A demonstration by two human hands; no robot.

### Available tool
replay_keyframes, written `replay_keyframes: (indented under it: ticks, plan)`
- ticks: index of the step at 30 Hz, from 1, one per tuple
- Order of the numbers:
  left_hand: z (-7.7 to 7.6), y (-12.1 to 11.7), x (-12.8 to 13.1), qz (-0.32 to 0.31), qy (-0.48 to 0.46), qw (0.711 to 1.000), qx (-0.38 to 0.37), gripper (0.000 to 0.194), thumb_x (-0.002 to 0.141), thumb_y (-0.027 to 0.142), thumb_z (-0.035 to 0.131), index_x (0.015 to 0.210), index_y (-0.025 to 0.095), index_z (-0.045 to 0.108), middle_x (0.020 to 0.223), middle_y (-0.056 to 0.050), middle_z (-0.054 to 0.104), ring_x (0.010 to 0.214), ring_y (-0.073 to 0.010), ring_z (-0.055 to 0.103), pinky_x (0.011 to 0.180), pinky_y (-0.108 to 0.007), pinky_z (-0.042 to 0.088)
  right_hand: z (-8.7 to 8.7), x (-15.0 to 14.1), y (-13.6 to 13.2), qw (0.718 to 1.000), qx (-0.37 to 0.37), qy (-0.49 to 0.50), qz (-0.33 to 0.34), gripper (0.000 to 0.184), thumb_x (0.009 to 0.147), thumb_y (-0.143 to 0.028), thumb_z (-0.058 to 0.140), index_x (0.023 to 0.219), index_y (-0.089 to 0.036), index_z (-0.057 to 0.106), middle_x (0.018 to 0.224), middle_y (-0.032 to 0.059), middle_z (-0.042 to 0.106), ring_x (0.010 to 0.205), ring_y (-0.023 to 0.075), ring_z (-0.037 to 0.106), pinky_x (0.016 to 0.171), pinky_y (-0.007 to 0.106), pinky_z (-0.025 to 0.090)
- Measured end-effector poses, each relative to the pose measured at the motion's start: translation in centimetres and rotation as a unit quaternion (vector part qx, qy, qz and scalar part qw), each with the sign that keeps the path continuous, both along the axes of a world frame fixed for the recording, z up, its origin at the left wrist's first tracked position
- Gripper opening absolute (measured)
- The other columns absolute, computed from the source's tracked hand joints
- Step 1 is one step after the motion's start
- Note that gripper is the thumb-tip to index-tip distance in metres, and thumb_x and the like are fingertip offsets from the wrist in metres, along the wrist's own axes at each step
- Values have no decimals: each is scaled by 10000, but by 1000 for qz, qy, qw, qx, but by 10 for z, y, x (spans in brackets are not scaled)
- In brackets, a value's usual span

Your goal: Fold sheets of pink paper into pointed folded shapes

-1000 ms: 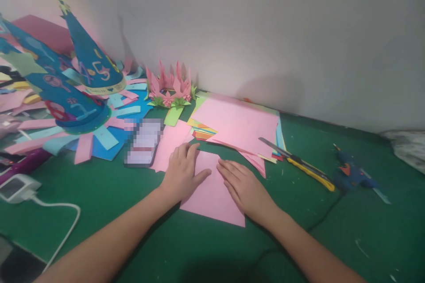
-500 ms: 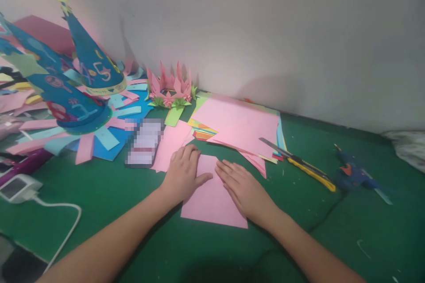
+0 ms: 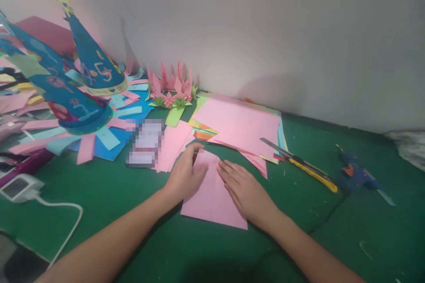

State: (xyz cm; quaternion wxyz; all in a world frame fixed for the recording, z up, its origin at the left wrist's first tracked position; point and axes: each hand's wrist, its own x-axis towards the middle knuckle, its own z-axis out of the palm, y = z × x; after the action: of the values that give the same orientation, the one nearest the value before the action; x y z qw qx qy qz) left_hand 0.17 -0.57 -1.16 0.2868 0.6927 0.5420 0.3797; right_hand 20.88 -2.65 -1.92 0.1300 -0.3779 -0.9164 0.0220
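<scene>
A pink sheet of paper [image 3: 212, 205] lies in front of me on the green table, its far left part slightly raised and a faint crease running down from its far edge. My left hand [image 3: 187, 172] is curled at the sheet's left edge, thumb on the upper face and fingers at the far left side. Along the right edge, my right hand [image 3: 244, 188] rests flat with its fingers stretched out together, pressing the paper down. Part of each side edge is hidden under the hands.
Beyond the hands lies a stack of coloured paper [image 3: 242, 117]. A yellow utility knife [image 3: 312, 174] and a blue glue gun [image 3: 357, 172] lie right. Left are a phone [image 3: 144, 143], a pink paper crown [image 3: 171, 86], blue cone hats [image 3: 89, 57] and a white cable [image 3: 78, 216].
My left hand has gone from lying flat on the paper to curling round its left edge, which has risen slightly. My right hand has stayed in place.
</scene>
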Motion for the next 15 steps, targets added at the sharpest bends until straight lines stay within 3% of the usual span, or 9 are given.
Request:
replay_keyframes:
  ticks: [4,10,15]
  plan:
    - [-3,1,-1,3,-51,999,9,389,776,130,494,1137,191,363,890,-24,539,723,-129,546,679,-283,482,3,-1,0,1000,-13,-2,-2,434,915,-118,358,1340,-121,448,1403,133,434,1287,243,412,1025,471,413]
    - [1,0,-4,-129,100,979,125,267,730,9,434,886,182,564,900,-59,584,863,-185,551,777,-341,474,5,0,0,999,-33,31,-9,407,910,-129,369,1301,-156,478,1408,114,436,1278,235,424,1014,476,423]
    - [0,2,-6,-190,112,960,172,150,847,101,480,874,170,610,965,-84,631,932,-189,578,820,-345,490,3,1,0,999,-39,31,-5,419,919,-133,355,1329,-158,442,1424,118,412,1296,244,395,1030,500,392]
